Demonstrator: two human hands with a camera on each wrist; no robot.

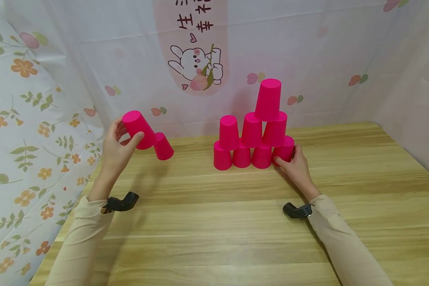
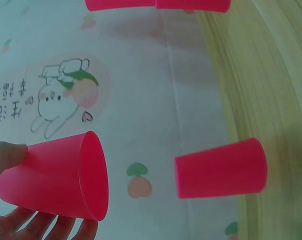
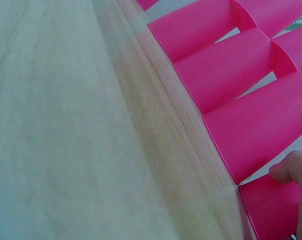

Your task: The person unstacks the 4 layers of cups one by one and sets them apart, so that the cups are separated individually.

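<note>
My left hand holds a pink cup up in the air at the left, thumb on one side and fingers on the other. In the left wrist view the mouth of this held cup faces a second pink cup, with a gap between them. That second cup stands upside down on the table. Right of centre rises a stack of upside-down pink cups: several below, three in the middle row, one on top at the right. My right hand grips the bottom row's rightmost cup.
The wooden table ends at a white printed cloth hanging behind the cups. A flowered cloth hangs along the left side. Black wrist mounts sit on both forearms.
</note>
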